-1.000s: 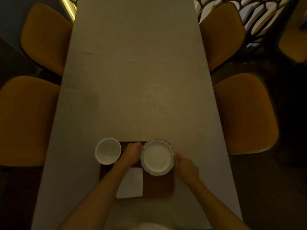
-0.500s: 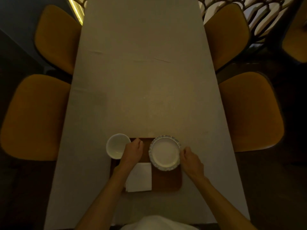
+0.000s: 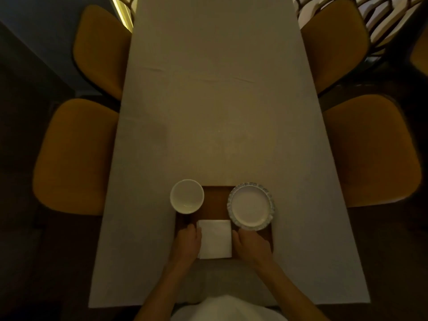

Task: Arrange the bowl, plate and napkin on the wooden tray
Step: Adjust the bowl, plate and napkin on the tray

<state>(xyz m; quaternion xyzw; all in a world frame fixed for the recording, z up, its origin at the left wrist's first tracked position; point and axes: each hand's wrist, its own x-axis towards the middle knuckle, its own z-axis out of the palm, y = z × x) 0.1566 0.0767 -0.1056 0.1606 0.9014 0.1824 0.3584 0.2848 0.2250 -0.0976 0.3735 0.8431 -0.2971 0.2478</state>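
Note:
A brown wooden tray [image 3: 214,201] lies near the table's front edge. A white bowl [image 3: 187,196] sits at its far left corner, overhanging the edge. A white plate with a patterned rim [image 3: 250,206] rests on the tray's far right part. A folded white napkin [image 3: 215,238] lies on the tray's near middle. My left hand [image 3: 188,242] rests against the napkin's left edge and my right hand [image 3: 251,243] against its right edge, just below the plate. In the dim light I cannot tell whether either hand grips the napkin.
The long table [image 3: 220,112] carries a pale cloth. Mustard-yellow chairs stand on both sides, two at the left [image 3: 74,156] and two at the right [image 3: 368,149]. A slatted screen [image 3: 382,22] stands at the back right.
Both hands have left the plate's sides and come back toward me, to the two sides of the napkin. The camera view has shifted slightly.

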